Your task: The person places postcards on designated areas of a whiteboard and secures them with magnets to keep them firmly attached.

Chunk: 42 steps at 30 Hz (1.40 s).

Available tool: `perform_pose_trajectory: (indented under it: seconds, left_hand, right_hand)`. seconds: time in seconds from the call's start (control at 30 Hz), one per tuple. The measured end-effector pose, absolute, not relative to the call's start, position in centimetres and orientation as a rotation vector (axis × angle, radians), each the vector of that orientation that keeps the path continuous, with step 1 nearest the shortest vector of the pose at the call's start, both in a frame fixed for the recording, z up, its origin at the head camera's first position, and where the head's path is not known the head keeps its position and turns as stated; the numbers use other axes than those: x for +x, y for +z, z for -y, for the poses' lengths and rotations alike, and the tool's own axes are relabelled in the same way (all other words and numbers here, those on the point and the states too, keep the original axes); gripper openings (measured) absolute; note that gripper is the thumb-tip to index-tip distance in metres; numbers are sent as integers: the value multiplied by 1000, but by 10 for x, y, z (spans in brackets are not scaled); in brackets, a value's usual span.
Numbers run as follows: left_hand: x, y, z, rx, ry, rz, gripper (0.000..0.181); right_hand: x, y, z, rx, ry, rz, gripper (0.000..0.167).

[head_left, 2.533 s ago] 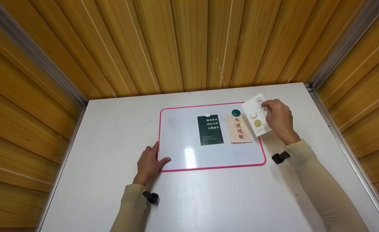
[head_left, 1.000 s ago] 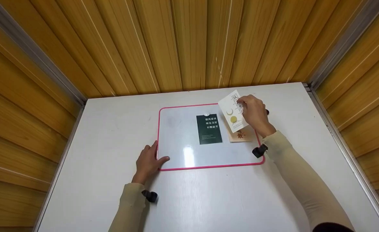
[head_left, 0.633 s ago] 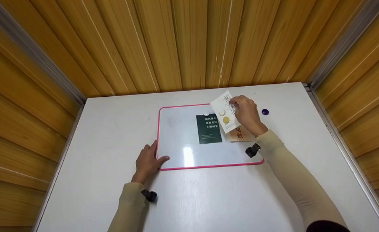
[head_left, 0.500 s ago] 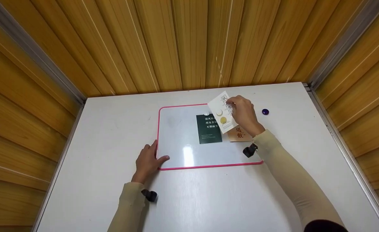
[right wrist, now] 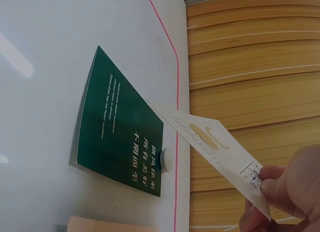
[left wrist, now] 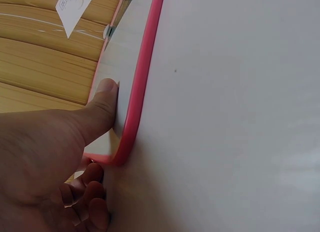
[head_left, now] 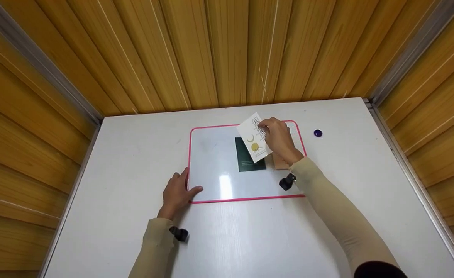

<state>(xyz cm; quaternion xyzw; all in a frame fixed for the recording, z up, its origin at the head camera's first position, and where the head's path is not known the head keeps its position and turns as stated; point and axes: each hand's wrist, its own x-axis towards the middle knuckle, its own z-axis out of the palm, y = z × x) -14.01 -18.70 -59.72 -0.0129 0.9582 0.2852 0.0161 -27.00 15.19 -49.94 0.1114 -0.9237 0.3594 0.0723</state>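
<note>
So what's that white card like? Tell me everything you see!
The white card looks like stiff paper, printed with a pale crescent, a gold disc and dark characters. The right grip pinches it by one edge, covering some characters. It's held slanted, partly hiding the green card from above; whether they touch, I can't tell.

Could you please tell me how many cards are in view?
3: the white card in the right hand, the green card and, to its right, the peach card on the board. More could be hidden.
</note>
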Motion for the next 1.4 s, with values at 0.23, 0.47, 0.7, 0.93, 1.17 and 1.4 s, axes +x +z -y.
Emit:
perform_pose_trajectory:
  seconds: [0.23, 0.47, 0.7, 0.93, 1.17, 1.4]
  left_hand:
    - [-141, -598, 188, -50, 904, -2986, 94]
    - [-140, -598, 186, -70, 924, -2969, 95]
    - [-139, -596, 185, -68, 908, -2987, 94]
    - [-138, -596, 184, -95, 925, -2974, 95]
    - [-140, -598, 184, -99, 899, -2977, 95]
    - [-142, -599, 184, -112, 882, -2975, 95]
  right_hand:
    - [-270, -502, -135, 345, 1099, 2787, 27]
    - [-271, -507, -124, 387, 1155, 2784, 24]
    - [-270, -514, -112, 394, 1183, 2791, 23]
    - [-271, -518, -97, 370, 1176, 2809, 22]
    - [-271, -524, -85, 370, 1196, 2809, 21]
    - [-274, -531, -76, 357, 1235, 2809, 20]
